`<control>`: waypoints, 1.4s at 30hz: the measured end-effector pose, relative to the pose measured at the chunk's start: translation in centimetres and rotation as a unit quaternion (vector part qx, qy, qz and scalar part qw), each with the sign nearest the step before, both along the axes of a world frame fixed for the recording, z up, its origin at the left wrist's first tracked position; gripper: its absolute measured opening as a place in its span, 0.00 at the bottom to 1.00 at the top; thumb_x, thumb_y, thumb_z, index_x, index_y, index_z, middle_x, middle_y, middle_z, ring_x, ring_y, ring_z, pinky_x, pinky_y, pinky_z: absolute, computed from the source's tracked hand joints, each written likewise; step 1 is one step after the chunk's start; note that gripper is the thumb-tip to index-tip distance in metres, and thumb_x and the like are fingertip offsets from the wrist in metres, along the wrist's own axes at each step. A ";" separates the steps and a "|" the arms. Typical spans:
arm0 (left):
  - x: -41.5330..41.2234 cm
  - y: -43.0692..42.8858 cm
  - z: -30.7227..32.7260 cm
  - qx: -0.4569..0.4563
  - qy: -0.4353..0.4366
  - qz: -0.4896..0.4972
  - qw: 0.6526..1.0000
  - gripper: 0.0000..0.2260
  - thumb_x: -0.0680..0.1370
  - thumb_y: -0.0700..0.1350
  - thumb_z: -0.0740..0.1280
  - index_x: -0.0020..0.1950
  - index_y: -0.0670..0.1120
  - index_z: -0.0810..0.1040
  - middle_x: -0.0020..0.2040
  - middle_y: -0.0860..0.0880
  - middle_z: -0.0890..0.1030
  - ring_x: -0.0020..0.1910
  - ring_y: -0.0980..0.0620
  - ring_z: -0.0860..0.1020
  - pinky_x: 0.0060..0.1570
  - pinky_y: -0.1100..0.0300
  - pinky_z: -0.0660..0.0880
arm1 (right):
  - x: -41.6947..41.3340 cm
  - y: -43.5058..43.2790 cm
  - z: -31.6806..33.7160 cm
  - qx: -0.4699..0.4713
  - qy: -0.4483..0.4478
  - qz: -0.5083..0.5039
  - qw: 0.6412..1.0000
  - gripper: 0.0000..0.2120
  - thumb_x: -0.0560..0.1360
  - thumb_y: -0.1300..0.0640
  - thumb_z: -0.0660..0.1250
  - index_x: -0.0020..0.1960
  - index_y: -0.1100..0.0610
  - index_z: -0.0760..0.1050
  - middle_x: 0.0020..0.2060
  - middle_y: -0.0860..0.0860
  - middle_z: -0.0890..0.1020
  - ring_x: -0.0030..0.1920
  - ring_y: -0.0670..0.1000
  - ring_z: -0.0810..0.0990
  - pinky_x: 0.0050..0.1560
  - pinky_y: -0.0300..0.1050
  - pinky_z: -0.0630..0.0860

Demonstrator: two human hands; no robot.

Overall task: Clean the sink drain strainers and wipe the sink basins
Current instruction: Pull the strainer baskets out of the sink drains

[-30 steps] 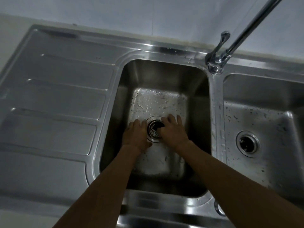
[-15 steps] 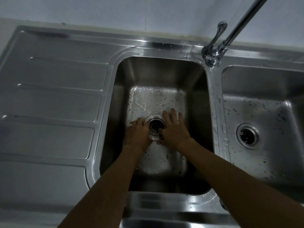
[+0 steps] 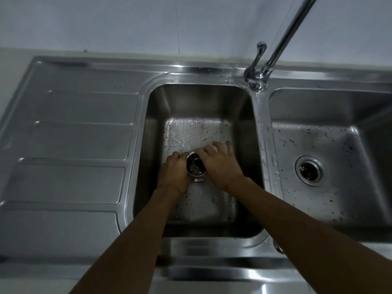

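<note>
**Strainer being lifted from left basin drain – basins not yet wiped**

Far left: ribbed drainboard (image 3: 70,145), dry-looking, nothing on it. No cloth or sponge in view anywhere.

Left basin (image 3: 201,107): floor wet, beaded w/ droplets and specks. Both hands down at the drain. Left hand (image 3: 175,174) curls around the left side of the strainer (image 3: 196,165); right hand (image 3: 220,164) covers its right side, fingers spread toward the back wall. The strainer, a small metal basket w/ pale debris inside, sits between the two hands, tilted and seemingly raised off its seat; a sliver of drain ring shows just below it. Grip: both hands grasping the strainer, left more closed than right.

Centre-right: tap (image 3: 273,60) at the divider, no water running.

Right basin (image 3: 350,134): speckled w/ dirt; second strainer (image 3: 309,170) seated in its drain, untouched.

Assessment: step in hand = pulling the first strainer. Next move prob. calls for keeping the basket level so debris doesn't spill back, then emptying and rinsing it. Second strainer and both wipes remain.
</note>
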State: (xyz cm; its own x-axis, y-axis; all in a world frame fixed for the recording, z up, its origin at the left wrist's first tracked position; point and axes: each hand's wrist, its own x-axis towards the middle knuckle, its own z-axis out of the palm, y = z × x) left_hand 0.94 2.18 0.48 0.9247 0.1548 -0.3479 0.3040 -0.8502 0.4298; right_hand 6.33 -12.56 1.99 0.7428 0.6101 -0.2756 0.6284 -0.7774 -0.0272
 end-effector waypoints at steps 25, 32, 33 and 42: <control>6.0 -24.7 10.9 0.151 -0.068 -0.317 0.934 0.37 0.67 0.73 0.73 0.71 0.57 0.76 0.80 0.44 0.59 0.80 0.43 0.56 0.77 0.38 0.47 | -0.4 -26.8 9.0 0.002 0.012 -0.199 0.980 0.45 0.63 0.31 0.76 0.72 0.51 0.66 0.70 0.55 0.71 0.70 0.59 0.69 0.72 0.61 0.66; 6.1 -29.1 3.0 0.209 0.011 -0.326 0.922 0.26 0.75 0.68 0.67 0.68 0.56 0.78 0.80 0.41 0.59 0.77 0.41 0.60 0.76 0.41 0.56 | 0.4 -29.4 0.7 -0.034 0.113 -0.176 0.977 0.44 0.68 0.38 0.76 0.75 0.56 0.63 0.72 0.62 0.68 0.72 0.66 0.65 0.73 0.67 0.62; 6.0 -29.3 2.3 0.211 0.021 -0.321 0.923 0.27 0.75 0.68 0.67 0.69 0.56 0.77 0.81 0.42 0.57 0.78 0.40 0.59 0.76 0.41 0.57 | 0.5 -29.6 0.0 -0.037 0.121 -0.170 0.977 0.43 0.68 0.39 0.76 0.74 0.56 0.63 0.71 0.62 0.68 0.72 0.66 0.65 0.73 0.67 0.62; 6.4 -30.5 1.0 0.164 0.135 -0.276 0.937 0.49 0.64 0.72 0.76 0.79 0.57 0.61 0.83 0.44 0.48 0.82 0.41 0.49 0.78 0.41 0.52 | 1.8 -32.2 -2.7 -0.016 0.130 -0.105 0.986 0.46 0.64 0.34 0.77 0.72 0.55 0.65 0.69 0.61 0.70 0.70 0.65 0.67 0.71 0.66 0.64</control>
State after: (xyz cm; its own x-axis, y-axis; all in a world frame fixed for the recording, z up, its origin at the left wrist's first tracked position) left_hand 7.36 -28.30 1.48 0.7802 -0.1820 -0.5985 -0.1609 -0.9829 0.0891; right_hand 8.16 -44.77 -0.67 0.7533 0.4391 -0.4897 0.4290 -0.8924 -0.1403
